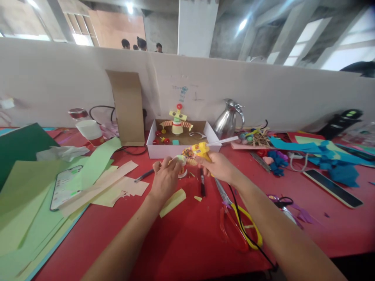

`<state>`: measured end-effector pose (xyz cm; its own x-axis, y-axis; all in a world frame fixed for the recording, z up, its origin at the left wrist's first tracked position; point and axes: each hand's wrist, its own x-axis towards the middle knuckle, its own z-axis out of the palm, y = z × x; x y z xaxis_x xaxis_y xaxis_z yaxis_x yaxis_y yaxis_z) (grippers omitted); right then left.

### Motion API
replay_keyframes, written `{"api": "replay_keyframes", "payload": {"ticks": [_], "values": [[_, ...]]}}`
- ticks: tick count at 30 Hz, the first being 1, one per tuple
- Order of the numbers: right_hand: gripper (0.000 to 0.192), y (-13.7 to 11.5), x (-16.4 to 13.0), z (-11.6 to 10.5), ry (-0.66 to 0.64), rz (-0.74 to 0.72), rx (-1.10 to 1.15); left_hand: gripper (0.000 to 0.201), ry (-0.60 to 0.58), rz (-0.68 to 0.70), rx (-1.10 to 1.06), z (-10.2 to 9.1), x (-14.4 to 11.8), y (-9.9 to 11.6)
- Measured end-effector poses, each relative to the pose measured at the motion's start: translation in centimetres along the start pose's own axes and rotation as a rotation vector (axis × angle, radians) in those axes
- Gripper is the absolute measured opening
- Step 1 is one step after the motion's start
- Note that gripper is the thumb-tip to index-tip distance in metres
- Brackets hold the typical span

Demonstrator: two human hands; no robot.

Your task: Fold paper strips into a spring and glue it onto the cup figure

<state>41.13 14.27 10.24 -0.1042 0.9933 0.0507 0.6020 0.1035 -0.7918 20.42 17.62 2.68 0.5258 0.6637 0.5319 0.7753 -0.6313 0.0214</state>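
In the head view my right hand (218, 166) is closed round a yellow hot glue gun (202, 148). A pale glue stick (224, 141) sticks out of its back, and its cord runs down past my right forearm. My left hand (165, 177) has its fingers curled on a small paper cup (183, 171), partly hidden by them. The gun's nose is just above the cup, and a pleated paper strip (191, 160) shows at the cup's right. Scissors (241, 222) with red and yellow handles lie near my right forearm. A black marker (202, 182) lies below the gun.
Behind my hands a white box (158, 151) holds a paper-cup figure (177, 127). A steel jug (230, 119) stands right of it. Coloured paper sheets (32, 207) and a phone (63, 189) lie left; a second phone (332, 187) and blue crepe paper (341, 171) lie right.
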Motion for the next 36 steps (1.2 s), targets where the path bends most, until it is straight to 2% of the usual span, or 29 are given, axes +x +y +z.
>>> {"api": "replay_keyframes", "payload": {"ticks": [14,26,36], "values": [[0.054,-0.2,1.1,0.0,-0.054,0.022,-0.155,0.043,-0.005,-0.042,-0.066,-0.1,-0.2,0.3],[0.048,-0.9,1.1,-0.4,-0.075,0.028,-0.208,0.037,0.012,-0.019,-0.026,-0.5,-0.2,0.5],[0.044,-1.4,1.3,-0.6,-0.096,-0.001,-0.225,0.038,0.02,-0.065,-0.054,-0.7,-0.3,0.7]]}}
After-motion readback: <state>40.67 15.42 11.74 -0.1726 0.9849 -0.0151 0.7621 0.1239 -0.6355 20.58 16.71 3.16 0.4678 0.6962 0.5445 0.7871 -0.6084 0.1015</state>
